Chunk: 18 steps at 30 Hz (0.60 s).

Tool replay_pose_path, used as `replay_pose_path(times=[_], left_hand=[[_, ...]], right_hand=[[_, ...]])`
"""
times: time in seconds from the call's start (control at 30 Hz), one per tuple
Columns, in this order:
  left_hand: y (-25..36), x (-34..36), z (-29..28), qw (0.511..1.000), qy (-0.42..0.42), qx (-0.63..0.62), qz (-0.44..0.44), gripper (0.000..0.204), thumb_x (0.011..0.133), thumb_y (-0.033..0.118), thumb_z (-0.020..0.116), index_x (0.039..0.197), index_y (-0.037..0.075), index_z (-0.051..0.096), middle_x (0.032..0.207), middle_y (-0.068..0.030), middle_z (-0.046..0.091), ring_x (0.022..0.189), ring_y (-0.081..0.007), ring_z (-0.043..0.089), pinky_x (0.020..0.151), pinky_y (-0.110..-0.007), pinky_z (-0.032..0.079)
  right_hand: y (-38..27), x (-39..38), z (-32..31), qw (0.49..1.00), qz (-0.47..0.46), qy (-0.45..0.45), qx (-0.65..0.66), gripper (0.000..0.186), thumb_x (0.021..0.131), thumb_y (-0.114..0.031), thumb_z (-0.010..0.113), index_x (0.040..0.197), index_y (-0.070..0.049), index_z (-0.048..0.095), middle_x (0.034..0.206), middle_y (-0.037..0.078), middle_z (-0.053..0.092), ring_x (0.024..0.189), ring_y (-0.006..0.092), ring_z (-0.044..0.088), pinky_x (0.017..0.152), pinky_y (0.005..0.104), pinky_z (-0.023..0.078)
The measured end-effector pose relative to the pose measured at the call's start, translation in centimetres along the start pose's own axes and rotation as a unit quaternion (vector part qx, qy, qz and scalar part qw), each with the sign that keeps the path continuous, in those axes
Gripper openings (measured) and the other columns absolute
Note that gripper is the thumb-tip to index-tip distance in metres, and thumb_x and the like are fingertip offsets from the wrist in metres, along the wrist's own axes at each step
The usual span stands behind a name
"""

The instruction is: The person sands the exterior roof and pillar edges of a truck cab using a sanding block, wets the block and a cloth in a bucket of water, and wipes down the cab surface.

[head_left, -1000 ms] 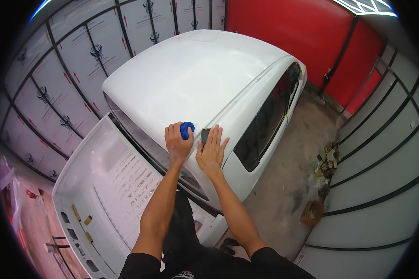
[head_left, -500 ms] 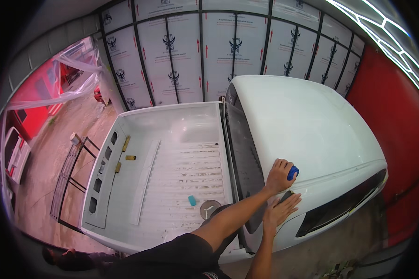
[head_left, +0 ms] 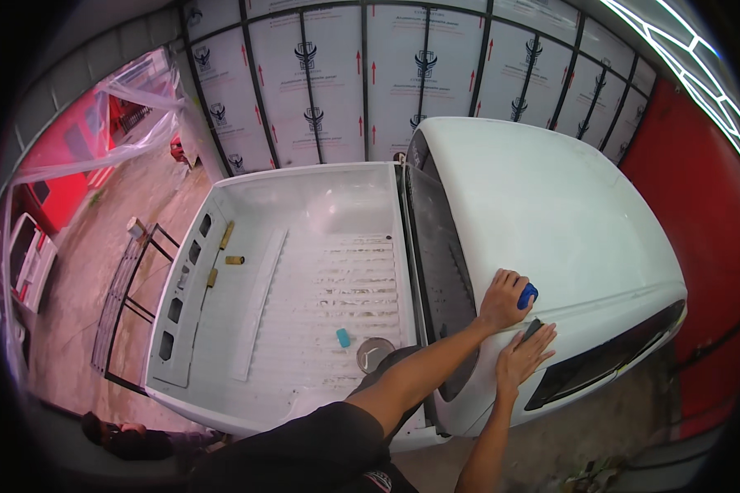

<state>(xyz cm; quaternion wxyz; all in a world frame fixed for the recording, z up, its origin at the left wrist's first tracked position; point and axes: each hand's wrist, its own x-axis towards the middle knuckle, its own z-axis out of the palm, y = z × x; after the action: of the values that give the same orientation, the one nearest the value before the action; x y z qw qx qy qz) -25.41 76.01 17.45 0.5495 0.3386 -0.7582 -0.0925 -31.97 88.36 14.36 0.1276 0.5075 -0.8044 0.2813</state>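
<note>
My left hand (head_left: 504,301) is curled round a small rounded blue object (head_left: 528,296) at the rear corner of the white truck cab roof (head_left: 551,197); its kind I cannot make out. Just below it, my right hand (head_left: 528,357) presses nearly flat on the painted edge above the side window (head_left: 608,361). A dark flat pad (head_left: 534,329) shows between its thumb and fingers; the rest is covered by the hand. Both forearms reach across from the lower edge, the left one passing over the cab's rear window (head_left: 440,246).
Behind the cab, the white truck bed (head_left: 304,279) holds a teal block (head_left: 343,338), a round grey container (head_left: 373,355) and several yellowish pieces (head_left: 235,260). A dark metal frame (head_left: 123,320) stands beyond the tailgate. A person (head_left: 136,440) is at lower left.
Both hands have slid a little right and forward over the paint, carrying the blue object and the dark pad along. The whole view has shifted slightly.
</note>
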Motion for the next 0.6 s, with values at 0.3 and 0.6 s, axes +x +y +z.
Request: replay_pose_path(times=[0.3,0.6], left_hand=[[0.3,-0.4,-0.3,1.000,-0.013,-0.002,-0.011,0.036,0.084,0.022,0.074,0.111,0.001,0.063,0.108,-0.0181,0.059,0.107,-0.0358,0.055,0.101,-0.047,0.046],[0.5,-0.3,-0.2,1.000,0.003,-0.021,-0.014,0.036,0.083,0.021,0.075,0.110,0.001,0.064,0.108,-0.0176,0.060,0.107,-0.0354,0.056,0.102,-0.046,0.046]], right_hand=[[-0.3,-2.8,1.7,0.999,0.022,0.023,-0.007,0.067,0.112,-0.040,0.028,0.164,0.000,0.016,0.173,0.017,0.014,0.160,0.0348,0.010,0.126,0.0604,0.006],[-1.1,-3.6,2.6,0.999,0.034,0.034,-0.022,0.066,0.112,-0.038,0.029,0.163,0.000,0.015,0.171,0.019,0.015,0.160,0.0361,0.011,0.127,0.0580,0.009]])
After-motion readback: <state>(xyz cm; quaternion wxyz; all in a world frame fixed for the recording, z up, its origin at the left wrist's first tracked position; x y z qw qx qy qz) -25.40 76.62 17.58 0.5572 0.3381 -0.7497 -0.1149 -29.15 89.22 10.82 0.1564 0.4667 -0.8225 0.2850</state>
